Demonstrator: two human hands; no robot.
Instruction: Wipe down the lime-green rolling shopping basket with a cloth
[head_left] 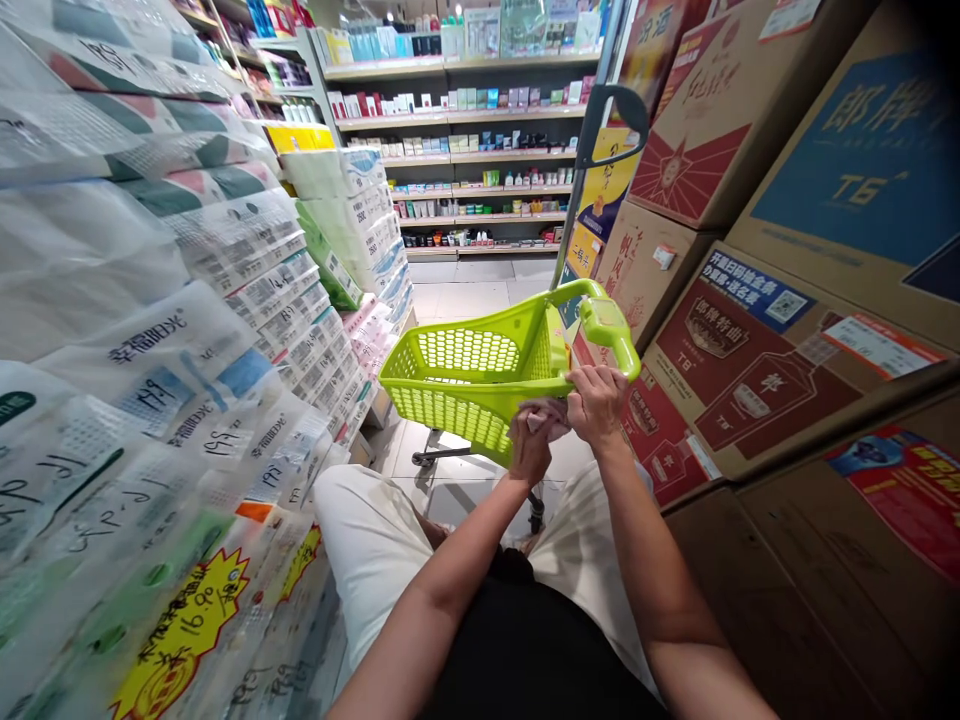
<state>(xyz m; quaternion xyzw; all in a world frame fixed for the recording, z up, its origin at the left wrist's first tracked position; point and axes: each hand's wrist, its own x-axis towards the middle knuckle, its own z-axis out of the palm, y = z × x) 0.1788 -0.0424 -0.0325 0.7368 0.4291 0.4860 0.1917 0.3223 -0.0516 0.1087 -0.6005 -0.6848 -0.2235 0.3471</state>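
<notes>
Pale tiles (480, 270) floor the aisle between plastic-wrapped paper packs (225, 365) and printed cardboard cartons (739, 365). One lime-green trolley (465, 391), hard plastic pierced with small holes, stands just ahead of the person's knees (349, 492), its long axis across the aisle, narrow end toward the packs, handle (604, 322) toward the cartons. The left hand (531, 447) bunches one crumpled pinkish cloth (551, 416) against its side; the right hand (598, 405) clasps the rim beside the handle.

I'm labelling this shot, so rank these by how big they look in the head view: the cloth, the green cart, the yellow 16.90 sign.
Largest to smallest:
1. green cart
2. yellow 16.90 sign
3. cloth, partly covered by the left hand
</notes>
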